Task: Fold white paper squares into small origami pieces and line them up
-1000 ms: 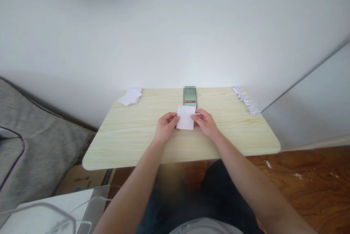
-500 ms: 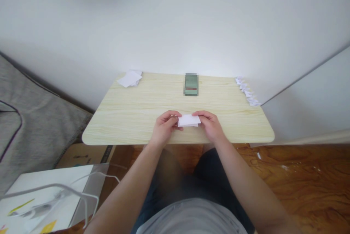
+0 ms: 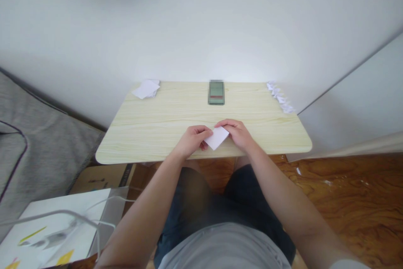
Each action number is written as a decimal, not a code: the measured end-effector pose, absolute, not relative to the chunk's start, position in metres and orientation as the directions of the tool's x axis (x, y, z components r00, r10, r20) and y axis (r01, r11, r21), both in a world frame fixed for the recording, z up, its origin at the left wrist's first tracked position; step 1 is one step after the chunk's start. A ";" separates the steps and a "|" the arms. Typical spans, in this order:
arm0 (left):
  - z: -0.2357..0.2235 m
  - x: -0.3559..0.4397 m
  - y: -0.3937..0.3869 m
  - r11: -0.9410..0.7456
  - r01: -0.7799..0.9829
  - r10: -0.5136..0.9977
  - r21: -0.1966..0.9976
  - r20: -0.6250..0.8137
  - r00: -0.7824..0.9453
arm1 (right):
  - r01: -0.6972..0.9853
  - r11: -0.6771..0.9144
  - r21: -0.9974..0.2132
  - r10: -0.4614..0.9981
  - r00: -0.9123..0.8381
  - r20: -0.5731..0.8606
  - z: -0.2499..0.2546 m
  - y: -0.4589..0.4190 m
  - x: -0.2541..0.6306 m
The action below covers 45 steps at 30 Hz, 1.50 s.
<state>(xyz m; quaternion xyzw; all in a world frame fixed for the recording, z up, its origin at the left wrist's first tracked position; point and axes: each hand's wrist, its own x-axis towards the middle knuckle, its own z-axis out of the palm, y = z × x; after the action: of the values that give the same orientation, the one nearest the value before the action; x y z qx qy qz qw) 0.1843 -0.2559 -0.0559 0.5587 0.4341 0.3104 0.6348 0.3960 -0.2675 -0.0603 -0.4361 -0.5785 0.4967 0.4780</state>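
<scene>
Between my hands, over the front part of the pale wooden table (image 3: 151, 130), is a small folded white paper (image 3: 216, 138), tilted so that one corner points toward me. My left hand (image 3: 195, 138) pinches its left side, thumb on top and fingers curled beneath. My right hand (image 3: 236, 131) grips its upper right edge with the fingertips; part of that thumb is hidden behind the paper. A stack of white paper sheets (image 3: 146, 89) lies at the table's far left corner. Along the right edge runs a row of several folded white paper pieces (image 3: 281, 97).
A green, blurred-out flat object (image 3: 216, 92) lies at the table's back middle, near the white wall (image 3: 201, 25). Left of the table are a grey cloth-covered seat (image 3: 40, 155), a cardboard box (image 3: 100, 178) and a white box (image 3: 63, 223) with cables. Paper scraps (image 3: 298, 171) dot the wooden floor.
The folded paper has turned from lying level to a slanted, corner-down angle. My right hand has moved slightly up and left. The whole view has shifted a little.
</scene>
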 end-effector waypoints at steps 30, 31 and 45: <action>-0.061 0.206 -0.276 -0.107 0.087 0.993 0.990 0.103 0.050 | -0.103 0.116 -0.988 0.989 0.106 0.105 -0.067 -0.276 0.381; -0.061 0.206 -0.276 -0.098 0.083 0.995 0.992 0.095 0.041 | -0.096 0.112 -0.989 0.989 0.105 0.102 -0.067 -0.276 0.381; 0.005 0.219 -0.233 -0.235 -0.071 0.970 0.969 0.239 0.051 | 0.030 0.357 -0.934 0.922 0.148 0.358 0.004 -0.240 0.388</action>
<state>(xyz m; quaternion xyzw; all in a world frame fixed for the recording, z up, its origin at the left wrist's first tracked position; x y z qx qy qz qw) 0.2186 -0.2329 0.0046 0.5544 0.4052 0.5569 0.4673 0.3877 -0.2403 0.0040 -0.4376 -0.5440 0.3604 0.6186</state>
